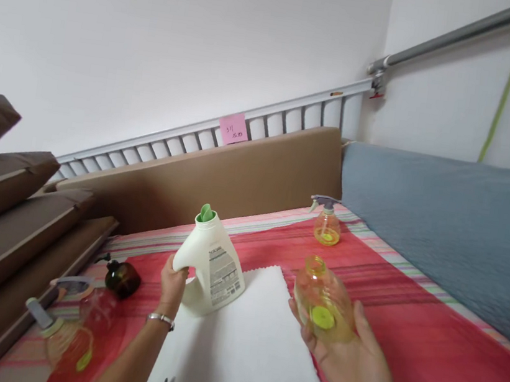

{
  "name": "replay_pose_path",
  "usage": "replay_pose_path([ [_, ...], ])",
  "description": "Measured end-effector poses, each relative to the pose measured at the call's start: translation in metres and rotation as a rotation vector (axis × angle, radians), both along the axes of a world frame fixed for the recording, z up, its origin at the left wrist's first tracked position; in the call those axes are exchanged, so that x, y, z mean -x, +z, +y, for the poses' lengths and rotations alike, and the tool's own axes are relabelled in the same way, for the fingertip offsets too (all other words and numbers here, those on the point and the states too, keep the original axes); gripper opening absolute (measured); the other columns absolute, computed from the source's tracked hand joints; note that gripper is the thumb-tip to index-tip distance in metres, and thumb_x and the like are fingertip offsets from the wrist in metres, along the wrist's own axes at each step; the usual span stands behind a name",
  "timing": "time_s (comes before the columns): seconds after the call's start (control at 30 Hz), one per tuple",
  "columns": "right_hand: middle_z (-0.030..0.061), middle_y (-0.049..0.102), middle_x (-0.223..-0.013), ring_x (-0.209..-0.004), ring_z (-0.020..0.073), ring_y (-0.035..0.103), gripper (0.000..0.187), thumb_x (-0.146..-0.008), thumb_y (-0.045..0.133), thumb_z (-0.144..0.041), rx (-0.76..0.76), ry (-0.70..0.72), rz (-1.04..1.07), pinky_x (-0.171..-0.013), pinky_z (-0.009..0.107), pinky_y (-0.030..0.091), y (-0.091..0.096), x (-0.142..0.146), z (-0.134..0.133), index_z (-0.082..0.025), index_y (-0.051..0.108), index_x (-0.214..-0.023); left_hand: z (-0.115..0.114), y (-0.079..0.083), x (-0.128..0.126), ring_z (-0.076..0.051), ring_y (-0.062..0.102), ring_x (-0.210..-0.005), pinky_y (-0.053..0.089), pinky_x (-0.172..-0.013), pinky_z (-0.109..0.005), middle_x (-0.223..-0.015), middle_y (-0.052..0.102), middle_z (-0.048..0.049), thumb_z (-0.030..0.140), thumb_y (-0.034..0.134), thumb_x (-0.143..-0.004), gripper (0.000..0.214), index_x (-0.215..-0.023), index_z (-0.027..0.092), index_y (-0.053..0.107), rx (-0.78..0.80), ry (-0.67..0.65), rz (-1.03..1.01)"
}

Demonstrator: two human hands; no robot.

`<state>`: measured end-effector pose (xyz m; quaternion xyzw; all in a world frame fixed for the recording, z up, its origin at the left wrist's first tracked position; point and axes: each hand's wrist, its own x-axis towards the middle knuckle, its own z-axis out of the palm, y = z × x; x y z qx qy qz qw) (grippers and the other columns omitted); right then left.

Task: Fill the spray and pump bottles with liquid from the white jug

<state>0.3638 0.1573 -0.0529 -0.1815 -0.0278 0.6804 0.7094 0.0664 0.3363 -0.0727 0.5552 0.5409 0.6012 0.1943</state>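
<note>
My left hand (172,283) is wrapped round the handle of a cream detergent jug (219,268). The jug has a printed label, and its uncapped neck shows a green pouring spout. It is over the white sheet (257,348); whether its base touches I cannot tell. My right hand (353,357) grips a see-through yellow bottle (317,287), tilted a little, its mouth open and a bright yellow-green disc at its base. Beyond it stands a yellow spray bottle (327,229) with a grey trigger head, upright on the red striped cloth (411,324).
At left are a dark pump bottle (122,279) and a clear spray bottle (69,339). Stacked brown-wrapped boards (10,228) flank the left edge. A brown panel (219,180), a radiator with a pink note (234,129), and a blue-grey padded side (448,223) bound the surface.
</note>
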Motion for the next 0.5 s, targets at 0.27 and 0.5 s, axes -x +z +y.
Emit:
replay_pose_path([
  [0.27,0.0031,0.065,-0.117,-0.1,0.0266,0.063,0.05,-0.076,0.057,-0.054,0.06,0.145,-0.118,-0.061,0.027,0.054,-0.012,0.026,-0.001,-0.037,0.052,-0.123,-0.028,0.004,0.018,-0.021,0.061,-0.083,0.047,-0.076,-0.034,-0.099,0.065,-0.0108,0.023,0.068,-0.059,0.046,-0.102,0.013,0.059,0.118,-0.063,0.144],
  [0.5,0.0072,0.064,-0.118,-0.105,0.0286,0.06,0.054,-0.077,0.056,-0.053,0.1,0.277,-0.204,-0.062,0.03,0.054,-0.022,0.052,-0.022,-0.033,0.048,-0.127,-0.151,0.003,0.088,-0.028,0.058,-0.096,0.036,-0.094,-0.043,-0.095,0.069,-0.0091,0.009,0.066,-0.057,0.033,-0.087,0.022,0.07,0.305,-0.151,0.442],
])
